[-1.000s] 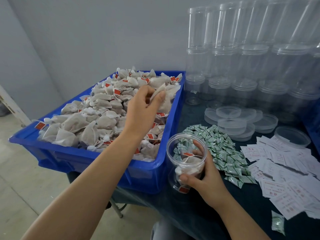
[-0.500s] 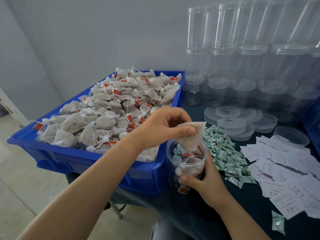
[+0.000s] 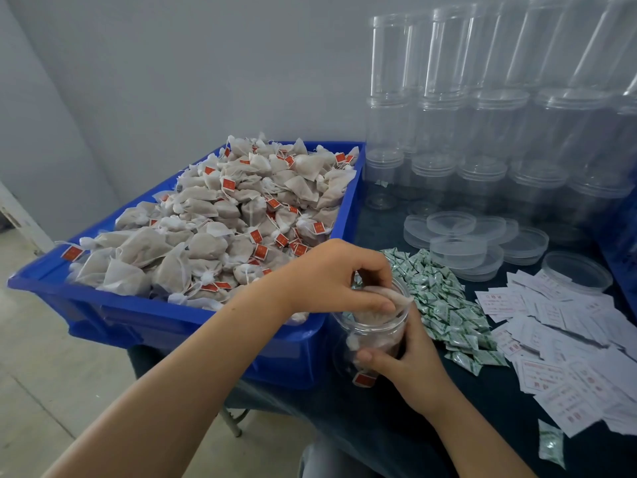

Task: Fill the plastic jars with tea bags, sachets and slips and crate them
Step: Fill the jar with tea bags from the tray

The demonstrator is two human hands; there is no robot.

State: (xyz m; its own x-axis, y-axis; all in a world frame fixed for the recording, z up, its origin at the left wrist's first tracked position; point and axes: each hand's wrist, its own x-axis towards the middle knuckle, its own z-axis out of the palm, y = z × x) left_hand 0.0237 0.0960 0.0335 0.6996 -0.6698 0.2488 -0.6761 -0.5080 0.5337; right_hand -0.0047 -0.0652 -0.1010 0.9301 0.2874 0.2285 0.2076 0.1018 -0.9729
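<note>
A clear plastic jar (image 3: 374, 334) stands at the table's front edge, partly filled with tea bags. My right hand (image 3: 401, 369) wraps around its lower side. My left hand (image 3: 331, 276) is over the jar's mouth, fingers pinching a pale tea bag (image 3: 382, 303) that is half inside the opening. A blue crate (image 3: 193, 315) heaped with tea bags (image 3: 220, 229) with red tags sits to the left. Green-and-white sachets (image 3: 444, 301) lie piled right of the jar. White paper slips (image 3: 565, 343) are spread further right.
Stacks of empty clear jars (image 3: 482, 125) line the back right against the wall. Loose clear lids (image 3: 462, 246) lie in front of them. One sachet (image 3: 550, 443) lies apart near the front right edge. The floor shows at left.
My left hand picked a tea bag from the crate, carried it right over the jar, and has now lowered it into the jar's mouth. My right hand stayed on the jar.
</note>
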